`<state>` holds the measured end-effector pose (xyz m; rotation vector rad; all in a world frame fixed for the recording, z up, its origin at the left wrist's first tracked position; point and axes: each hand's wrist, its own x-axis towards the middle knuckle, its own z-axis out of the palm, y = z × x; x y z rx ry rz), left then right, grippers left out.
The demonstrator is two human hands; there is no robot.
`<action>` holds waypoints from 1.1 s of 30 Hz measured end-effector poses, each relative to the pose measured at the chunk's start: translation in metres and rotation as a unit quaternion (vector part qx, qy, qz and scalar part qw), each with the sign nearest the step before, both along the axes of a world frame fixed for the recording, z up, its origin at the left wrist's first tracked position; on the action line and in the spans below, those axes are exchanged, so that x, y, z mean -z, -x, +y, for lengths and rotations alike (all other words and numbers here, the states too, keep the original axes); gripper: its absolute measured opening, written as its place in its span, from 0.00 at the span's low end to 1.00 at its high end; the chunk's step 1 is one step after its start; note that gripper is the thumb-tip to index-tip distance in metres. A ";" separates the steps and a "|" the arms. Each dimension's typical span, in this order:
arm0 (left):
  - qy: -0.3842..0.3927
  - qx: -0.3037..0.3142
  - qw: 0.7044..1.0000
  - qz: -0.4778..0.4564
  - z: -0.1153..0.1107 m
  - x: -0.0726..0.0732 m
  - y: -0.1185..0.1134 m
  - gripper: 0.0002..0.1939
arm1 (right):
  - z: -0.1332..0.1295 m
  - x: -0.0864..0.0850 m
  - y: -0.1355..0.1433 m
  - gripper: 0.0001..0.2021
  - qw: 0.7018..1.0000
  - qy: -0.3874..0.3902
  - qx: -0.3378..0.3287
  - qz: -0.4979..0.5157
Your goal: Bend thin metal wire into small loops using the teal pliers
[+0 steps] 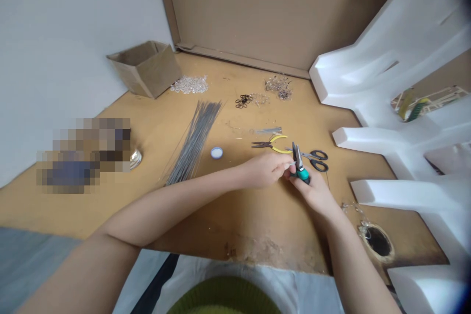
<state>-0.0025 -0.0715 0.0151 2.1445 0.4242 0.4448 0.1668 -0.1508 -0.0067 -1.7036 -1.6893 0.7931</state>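
My right hand [315, 192] is closed round green-handled pliers [302, 173], their jaws pointing up and away from me. Close beside those jaws, the fingertips of my left hand [262, 170] are pinched together. A small pale bit shows at these fingertips, too small to name. Just beyond my hands lie yellow-handled pliers [278, 144] and black-handled scissors [318, 161]. A short stack of cut wires [269, 131] rests behind the yellow-handled pliers. Left of my hands is a long bundle of grey wires [195, 140], with a small blue-rimmed white disc [217, 152] next to it.
An open cardboard box [147, 69] stands at the back left beside a pile of clear rings [190, 84]. Black rings [243, 101] and a heap of wire pieces [279, 87] lie farther back. White foam blocks [379, 192] line the right edge, near an oval-framed piece [390, 250].
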 end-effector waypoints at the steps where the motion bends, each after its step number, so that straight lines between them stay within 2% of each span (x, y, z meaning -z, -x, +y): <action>1: 0.000 0.000 1.000 0.004 0.000 -0.001 0.000 0.13 | -0.001 0.001 0.000 0.04 1.000 -0.001 0.003 -0.009; 8: 0.007 -0.008 1.000 0.015 -0.002 -0.004 0.003 0.13 | -0.006 0.004 0.004 0.06 0.994 -0.022 0.056 -0.088; 15: -0.034 -0.009 0.999 0.041 0.003 -0.003 0.004 0.14 | -0.001 0.003 0.011 0.08 0.972 -0.056 0.125 -0.193; 19: -0.065 -0.003 0.997 0.029 0.004 -0.003 0.004 0.14 | 0.001 0.003 0.013 0.07 0.971 -0.077 0.120 -0.193; 25: -0.086 0.007 0.996 0.031 0.002 -0.010 0.006 0.13 | -0.001 0.001 0.011 0.08 0.980 -0.087 0.059 -0.169; 29: -0.080 0.012 0.996 0.047 0.001 -0.014 0.008 0.14 | -0.003 -0.001 0.010 0.06 0.975 -0.081 0.086 -0.189; 33: -0.061 0.014 0.997 0.044 0.004 -0.007 0.007 0.14 | -0.001 0.001 0.012 0.08 0.957 -0.069 0.122 -0.254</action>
